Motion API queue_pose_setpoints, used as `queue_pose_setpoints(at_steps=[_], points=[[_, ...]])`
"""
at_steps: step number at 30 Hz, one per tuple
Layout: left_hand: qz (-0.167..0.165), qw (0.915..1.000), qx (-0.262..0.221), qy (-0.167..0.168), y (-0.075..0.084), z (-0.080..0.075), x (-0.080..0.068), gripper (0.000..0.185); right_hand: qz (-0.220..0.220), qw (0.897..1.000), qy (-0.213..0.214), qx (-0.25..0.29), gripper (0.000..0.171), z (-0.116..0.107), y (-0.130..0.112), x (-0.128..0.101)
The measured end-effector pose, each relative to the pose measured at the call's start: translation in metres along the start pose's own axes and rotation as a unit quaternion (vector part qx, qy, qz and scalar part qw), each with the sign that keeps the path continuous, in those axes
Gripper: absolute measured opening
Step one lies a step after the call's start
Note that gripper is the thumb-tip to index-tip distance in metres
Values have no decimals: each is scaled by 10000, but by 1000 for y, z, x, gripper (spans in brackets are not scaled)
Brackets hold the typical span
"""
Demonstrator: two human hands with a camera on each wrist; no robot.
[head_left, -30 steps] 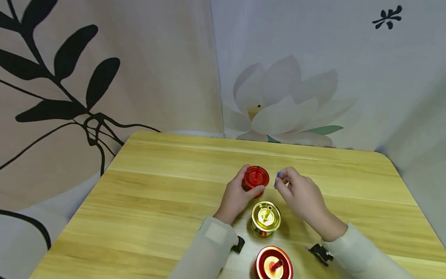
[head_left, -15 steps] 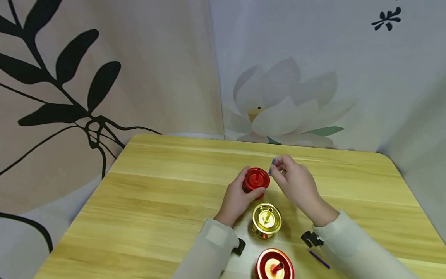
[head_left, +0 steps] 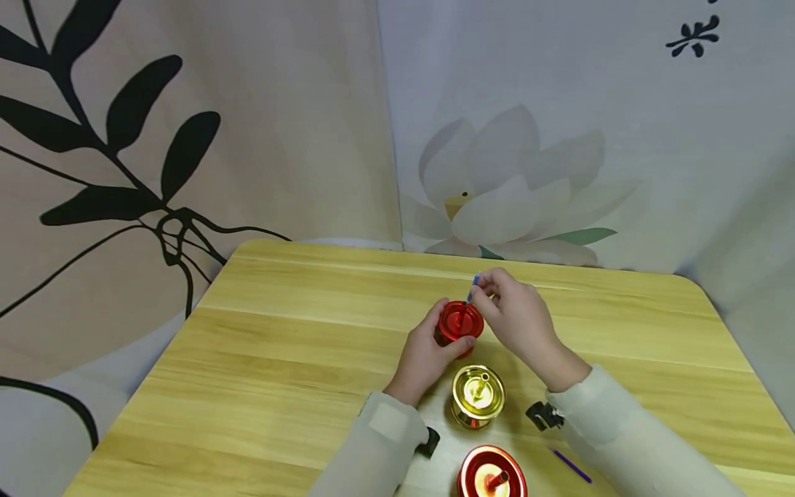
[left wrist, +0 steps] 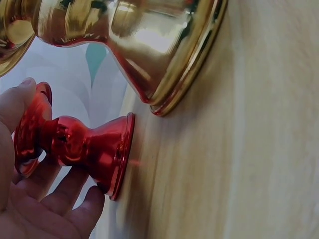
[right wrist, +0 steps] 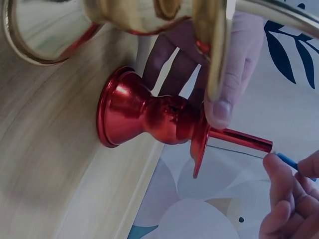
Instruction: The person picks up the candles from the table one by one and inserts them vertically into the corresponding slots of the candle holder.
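My left hand (head_left: 422, 355) grips a shiny red candle holder (head_left: 452, 323) with thumb and fingers around its dish. The left wrist view shows its flared base (left wrist: 112, 154) close to the wooden tabletop. My right hand (head_left: 522, 321) pinches a short blue stick (right wrist: 286, 160) between thumb and finger. From the stick a thin wire (right wrist: 234, 151) runs along the candle holder's red tube (right wrist: 244, 139), near the tube's open end. Nearer to me stands a gold candle holder (head_left: 478, 393), its tube pointing up.
Another red candle holder (head_left: 475, 473) stands at the front, partly cut off by the frame. A purple stick (head_left: 571, 465) lies on the wooden table (head_left: 279, 359) beside the right sleeve. Behind the table's back edge hangs a printed curtain (head_left: 323, 138).
My right hand has moved left with the blue stick, from beside the red candle holder to over its tube. The left hand keeps its grip in place. The purple stick has become fully visible.
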State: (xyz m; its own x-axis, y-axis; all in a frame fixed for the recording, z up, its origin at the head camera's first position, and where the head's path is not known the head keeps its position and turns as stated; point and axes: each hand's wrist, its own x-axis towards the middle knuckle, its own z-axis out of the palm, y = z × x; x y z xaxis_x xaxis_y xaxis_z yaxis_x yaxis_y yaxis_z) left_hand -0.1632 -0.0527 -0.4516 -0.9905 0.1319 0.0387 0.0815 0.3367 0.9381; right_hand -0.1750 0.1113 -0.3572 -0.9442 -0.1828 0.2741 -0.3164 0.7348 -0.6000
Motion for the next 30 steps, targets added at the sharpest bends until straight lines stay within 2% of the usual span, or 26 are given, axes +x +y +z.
queue_pose_setpoints(at_steps=[19,30], points=[[44,10000,-67,-29,0,2,0,79,-174,9996,-3,-213,12,0,0,1],[21,9999,-103,-28,0,0,0,82,-448,9970,-62,-622,14,3,0,2]])
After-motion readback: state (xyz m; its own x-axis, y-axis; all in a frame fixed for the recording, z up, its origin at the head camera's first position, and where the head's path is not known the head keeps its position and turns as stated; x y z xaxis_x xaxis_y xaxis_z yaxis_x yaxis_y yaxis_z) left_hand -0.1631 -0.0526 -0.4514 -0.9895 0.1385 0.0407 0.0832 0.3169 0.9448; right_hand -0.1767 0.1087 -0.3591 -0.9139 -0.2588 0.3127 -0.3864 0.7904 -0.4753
